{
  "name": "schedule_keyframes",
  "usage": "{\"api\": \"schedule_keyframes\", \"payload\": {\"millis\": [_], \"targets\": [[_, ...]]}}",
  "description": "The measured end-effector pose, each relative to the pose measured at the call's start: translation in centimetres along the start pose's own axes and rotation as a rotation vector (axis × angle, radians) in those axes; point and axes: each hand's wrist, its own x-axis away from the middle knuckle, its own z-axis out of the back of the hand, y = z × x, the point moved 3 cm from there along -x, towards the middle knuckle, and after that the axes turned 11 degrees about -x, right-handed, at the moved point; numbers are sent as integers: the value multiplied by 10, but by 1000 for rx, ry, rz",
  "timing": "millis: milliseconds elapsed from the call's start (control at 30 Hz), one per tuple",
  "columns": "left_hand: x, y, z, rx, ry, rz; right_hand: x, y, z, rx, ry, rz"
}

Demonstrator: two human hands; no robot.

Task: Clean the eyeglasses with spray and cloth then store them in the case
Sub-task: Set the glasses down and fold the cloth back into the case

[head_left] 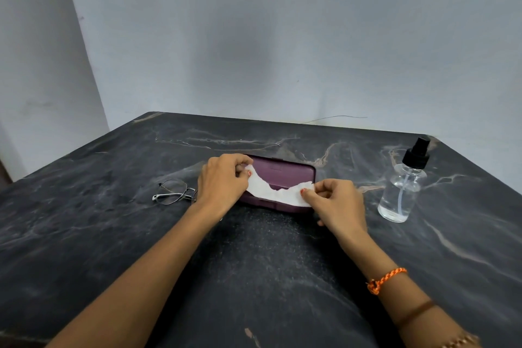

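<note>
A white cloth [272, 191] is stretched between both hands just above the purple glasses case [285, 171], which lies shut on the dark marble table [254, 248]. My left hand [223, 181] pinches the cloth's left end, and my right hand [336, 203] pinches its right end. Thin-framed eyeglasses [173, 192] lie folded on the table just left of my left wrist, partly hidden by it. A clear spray bottle [404, 186] with a black nozzle stands upright to the right of my right hand.
The table ends at a pale wall [282, 37] behind the case. Its left edge runs diagonally past the eyeglasses. An orange braided band [385, 280] sits on my right wrist.
</note>
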Motion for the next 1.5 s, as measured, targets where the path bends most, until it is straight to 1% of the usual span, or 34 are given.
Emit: {"api": "schedule_keyframes", "payload": {"millis": [167, 333, 533, 633, 900, 1133, 1333, 1500], "targets": [[4, 2, -2, 11, -22, -43, 0, -2, 0, 114, -31, 57], [7, 2, -3, -77, -12, -61, 2, -4, 1, 220, -29, 111], [9, 3, -5, 2, -14, -74, 1, -5, 7, 295, -24, 95], [12, 5, -8, 19, -27, -115, 0, -6, 13, 336, -13, 96], [20, 10, -12, 71, -63, -173, -1, -4, 24, 349, 12, 69], [23, 12, -11, 69, -73, -166, 0, -2, 24, 385, 16, 88], [25, 12, -12, 24, -82, -169, 2, -3, 21, 412, 25, 105], [28, 15, -9, -16, -55, -243, 1, -2, 22, 418, 21, 112]]}}
